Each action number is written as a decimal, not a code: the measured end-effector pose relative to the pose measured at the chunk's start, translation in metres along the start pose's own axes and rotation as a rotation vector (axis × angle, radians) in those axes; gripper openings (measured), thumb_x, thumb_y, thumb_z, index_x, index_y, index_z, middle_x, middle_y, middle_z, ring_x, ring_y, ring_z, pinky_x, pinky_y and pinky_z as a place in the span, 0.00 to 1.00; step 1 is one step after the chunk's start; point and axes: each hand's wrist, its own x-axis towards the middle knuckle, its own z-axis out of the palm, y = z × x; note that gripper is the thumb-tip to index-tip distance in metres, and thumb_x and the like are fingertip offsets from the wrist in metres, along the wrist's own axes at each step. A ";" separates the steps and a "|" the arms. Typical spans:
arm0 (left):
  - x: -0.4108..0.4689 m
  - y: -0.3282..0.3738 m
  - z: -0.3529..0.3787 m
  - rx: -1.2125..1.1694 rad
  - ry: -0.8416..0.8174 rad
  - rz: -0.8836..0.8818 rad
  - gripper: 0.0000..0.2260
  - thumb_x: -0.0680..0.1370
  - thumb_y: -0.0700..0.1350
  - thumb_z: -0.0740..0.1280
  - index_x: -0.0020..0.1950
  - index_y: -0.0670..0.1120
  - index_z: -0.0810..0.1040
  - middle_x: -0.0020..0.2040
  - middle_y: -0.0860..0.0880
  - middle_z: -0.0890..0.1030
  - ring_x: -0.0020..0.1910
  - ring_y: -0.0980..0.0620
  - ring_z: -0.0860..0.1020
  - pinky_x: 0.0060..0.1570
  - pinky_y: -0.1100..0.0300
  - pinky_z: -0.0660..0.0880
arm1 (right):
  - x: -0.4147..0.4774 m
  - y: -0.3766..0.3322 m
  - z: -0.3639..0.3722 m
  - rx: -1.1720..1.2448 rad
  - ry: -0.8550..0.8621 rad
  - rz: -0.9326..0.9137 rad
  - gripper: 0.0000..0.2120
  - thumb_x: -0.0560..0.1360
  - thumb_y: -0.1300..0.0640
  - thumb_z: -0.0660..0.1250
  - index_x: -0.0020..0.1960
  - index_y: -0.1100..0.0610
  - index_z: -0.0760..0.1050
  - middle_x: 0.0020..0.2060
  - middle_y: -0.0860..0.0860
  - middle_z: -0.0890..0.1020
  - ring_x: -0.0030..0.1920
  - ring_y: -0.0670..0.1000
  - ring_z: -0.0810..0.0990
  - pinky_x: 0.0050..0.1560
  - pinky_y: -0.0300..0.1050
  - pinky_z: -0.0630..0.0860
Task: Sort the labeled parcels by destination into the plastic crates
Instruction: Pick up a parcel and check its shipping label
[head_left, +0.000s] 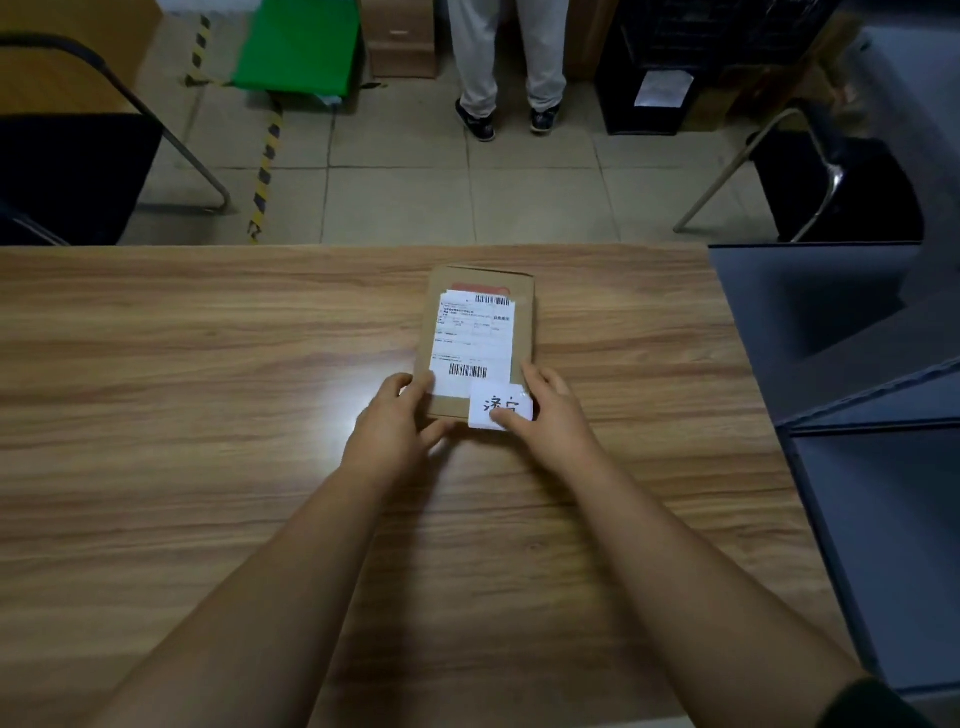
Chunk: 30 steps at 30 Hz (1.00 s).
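Left hand (396, 415) pinches parcel (475, 340) at its near-left corner, fingers curled on the edge. Right hand (551, 410) grips the near-right edge, my thumb pressing the handwritten slip (500, 402). Parcel sits centre frame on table (208, 374), label up. Crates (831, 317) at right of frame, well apart from it. Someone's legs (511, 57) top centre.

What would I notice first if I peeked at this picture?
Probably the brown parcel in the middle of the wooden table, with its white barcode label. Both hands hold its near end: the left hand at one corner, the right hand with its thumb on a small handwritten slip. Beyond the table, someone's legs stand on the tiled floor.
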 end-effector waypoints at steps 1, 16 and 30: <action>-0.001 -0.003 -0.002 0.015 0.021 -0.006 0.29 0.74 0.55 0.73 0.73 0.51 0.69 0.68 0.48 0.70 0.63 0.44 0.74 0.60 0.50 0.74 | 0.002 -0.002 0.002 0.010 -0.012 -0.008 0.39 0.75 0.51 0.74 0.79 0.55 0.60 0.77 0.53 0.61 0.75 0.50 0.61 0.60 0.25 0.52; 0.020 -0.018 -0.025 -0.087 -0.031 0.031 0.44 0.67 0.47 0.80 0.78 0.46 0.61 0.68 0.45 0.71 0.68 0.47 0.68 0.63 0.64 0.61 | 0.017 0.000 0.013 -0.116 -0.063 0.011 0.54 0.65 0.43 0.80 0.80 0.55 0.54 0.73 0.54 0.66 0.74 0.57 0.60 0.71 0.46 0.59; -0.011 0.017 -0.146 -0.324 0.213 0.164 0.43 0.67 0.42 0.80 0.78 0.50 0.63 0.67 0.50 0.70 0.67 0.50 0.69 0.70 0.51 0.67 | -0.019 -0.113 -0.023 0.167 0.205 -0.227 0.48 0.65 0.59 0.82 0.78 0.50 0.60 0.63 0.44 0.63 0.64 0.43 0.67 0.58 0.23 0.61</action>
